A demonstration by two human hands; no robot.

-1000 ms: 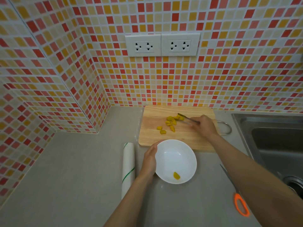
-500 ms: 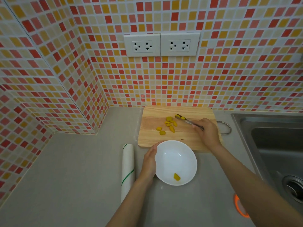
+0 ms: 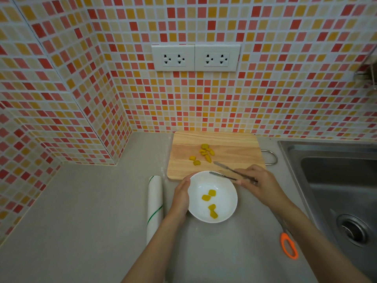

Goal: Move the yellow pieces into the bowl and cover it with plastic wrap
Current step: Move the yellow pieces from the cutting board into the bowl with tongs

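1. Four yellow pieces lie inside the bowl, a round, smooth, glossy white dish standing on the worktop between the two hands.
2. Several more yellow pieces sit in a loose cluster on the cutting board, beyond the right hand's fingertips and further from the person than the bowl.
3. The left hand is curved loosely against the bowl's left outer wall, its fingers touching the rim, steadying the bowl rather than lifting it.
4. The right hand is closed around the handle end of the tongs, thin metal ones whose two arms stand apart, with nothing between the tips. One tip reaches over the far rim of the bowl, the other over the near edge of the board.
5. The roll of plastic wrap lies flat on the worktop just outside the left hand and wrist: a long white cylinder with a thin green stripe.
6. The board is pale wood with visible grain, rounded corners and a metal loop handle on the side beyond the right hand.
7. Scissors with an orange handle lie on the matte grey worktop outside the right forearm, beside the steel sink.
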